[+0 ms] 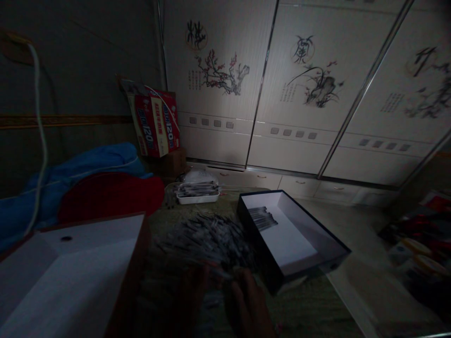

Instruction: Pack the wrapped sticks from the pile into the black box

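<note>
Grey slender sticks (207, 239) lie heaped on our table (310, 305), just left of the dark box (292, 234); our left hand (192, 293) and right hand (248, 300) rest close together at the heap's near edge, grip too dim to tell

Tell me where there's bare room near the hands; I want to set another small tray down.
Free: the white floor of the dark-walled box, except the few sticks at its far end, and the pale surface right of it. Crowded: the stick pile between both boxes, where the left hand and right hand rest.
</note>
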`<state>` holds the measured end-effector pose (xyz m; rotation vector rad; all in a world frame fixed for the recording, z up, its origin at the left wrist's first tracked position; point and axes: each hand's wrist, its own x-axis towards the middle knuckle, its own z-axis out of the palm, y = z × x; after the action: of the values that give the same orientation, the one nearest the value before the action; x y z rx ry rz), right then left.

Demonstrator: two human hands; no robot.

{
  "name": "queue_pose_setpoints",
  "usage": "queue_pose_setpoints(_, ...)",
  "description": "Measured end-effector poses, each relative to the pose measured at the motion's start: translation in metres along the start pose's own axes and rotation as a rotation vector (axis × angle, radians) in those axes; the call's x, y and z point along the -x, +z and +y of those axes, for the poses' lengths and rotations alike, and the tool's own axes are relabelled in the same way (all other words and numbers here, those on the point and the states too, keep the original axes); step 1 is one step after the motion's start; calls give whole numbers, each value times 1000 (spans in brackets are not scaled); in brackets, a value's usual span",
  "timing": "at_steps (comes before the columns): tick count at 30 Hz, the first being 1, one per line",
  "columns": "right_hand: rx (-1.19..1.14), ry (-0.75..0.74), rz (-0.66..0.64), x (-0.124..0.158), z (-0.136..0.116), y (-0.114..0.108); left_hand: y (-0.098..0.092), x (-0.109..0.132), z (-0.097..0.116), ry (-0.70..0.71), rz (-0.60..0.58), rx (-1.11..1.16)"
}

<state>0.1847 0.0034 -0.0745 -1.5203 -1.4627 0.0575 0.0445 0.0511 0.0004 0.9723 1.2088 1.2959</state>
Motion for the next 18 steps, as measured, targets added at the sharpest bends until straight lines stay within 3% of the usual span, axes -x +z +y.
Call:
queue_pose_setpoints(4, -38, -16, -49, -6, -10, -2, -2, -2, -3, -11, -29, -6)
queue_pose_setpoints(9, 27, -15, 62, -2, -9, -1, -4, -8, -11, -3, -50, 30)
queue_pose_setpoints(14, 9, -78, 16, -5, -8, -2, -5, -11, -25, 25, -13, -30)
queue_pose_setpoints(18, 14, -160, 87, 2, -4, -4, -11, -11, -33, 63, -38, -80)
